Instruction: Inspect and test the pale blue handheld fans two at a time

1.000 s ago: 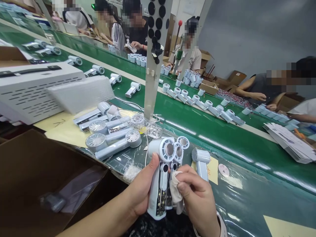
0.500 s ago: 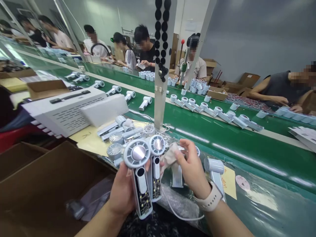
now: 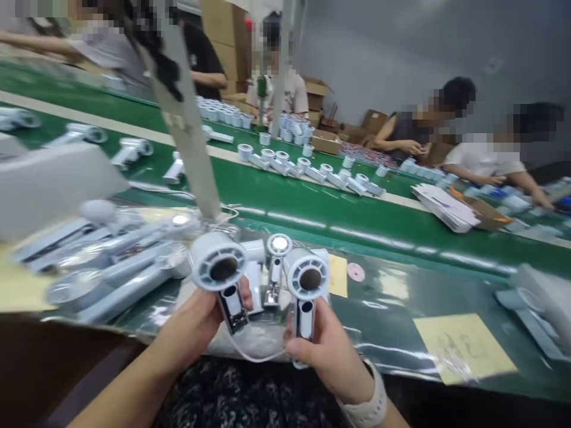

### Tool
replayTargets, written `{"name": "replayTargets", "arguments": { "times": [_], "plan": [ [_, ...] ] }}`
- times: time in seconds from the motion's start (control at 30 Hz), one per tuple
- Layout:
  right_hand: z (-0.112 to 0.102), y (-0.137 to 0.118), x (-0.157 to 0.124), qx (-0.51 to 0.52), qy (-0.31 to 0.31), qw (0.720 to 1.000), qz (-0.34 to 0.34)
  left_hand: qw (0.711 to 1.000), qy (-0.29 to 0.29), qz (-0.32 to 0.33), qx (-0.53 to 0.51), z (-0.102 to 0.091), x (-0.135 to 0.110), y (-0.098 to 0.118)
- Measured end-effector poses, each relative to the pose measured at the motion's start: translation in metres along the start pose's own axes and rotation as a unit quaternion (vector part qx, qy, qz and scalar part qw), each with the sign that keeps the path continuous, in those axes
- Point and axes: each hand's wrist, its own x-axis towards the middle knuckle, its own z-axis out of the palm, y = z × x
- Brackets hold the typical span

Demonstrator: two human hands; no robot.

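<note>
My left hand (image 3: 196, 315) is closed round the handle of a pale blue handheld fan (image 3: 218, 267), its round head facing me and circuit parts showing in the open handle. Another such fan (image 3: 307, 276) is upright in my right hand (image 3: 328, 351), fingers wrapped round its handle. Both are held above the near edge of the bench, apart from each other. Between them on the bench lies a smaller-looking fan (image 3: 279, 244) with its handle toward me. Beside it is another fan body (image 3: 253, 279), partly hidden by the fan in my left hand.
Several fans (image 3: 129, 261) lie piled on the left, beside a white foam block (image 3: 53, 184). A metal post (image 3: 191, 148) rises before the green conveyor (image 3: 379, 220), which carries rows of fans. Yellow paper (image 3: 466, 348) lies to the right. Co-workers (image 3: 405, 134) sit across.
My left hand held two fans; now each hand holds one. The crumpled whitish piece has left my right hand's fingers. The view has swung right.
</note>
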Motion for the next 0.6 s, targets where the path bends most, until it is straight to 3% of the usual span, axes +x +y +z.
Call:
{"name": "replayTargets", "arguments": {
  "times": [0.07,0.2,0.4,0.6],
  "plan": [
    [-0.008,0.003,-0.008,0.027,0.037,0.999,-0.03,0.997,-0.068,-0.018,-0.018,0.016,0.007,-0.016],
    [-0.016,-0.004,-0.018,0.062,0.041,0.995,-0.065,0.982,-0.183,-0.031,-0.026,0.045,0.001,-0.032],
    [-0.021,-0.008,-0.024,0.084,0.02,0.993,-0.075,0.987,-0.154,-0.041,0.021,0.05,-0.013,-0.036],
    [-0.012,-0.004,-0.017,0.147,-0.007,0.989,-0.028,0.985,-0.158,-0.061,0.024,0.05,-0.013,-0.027]
  ]
}}
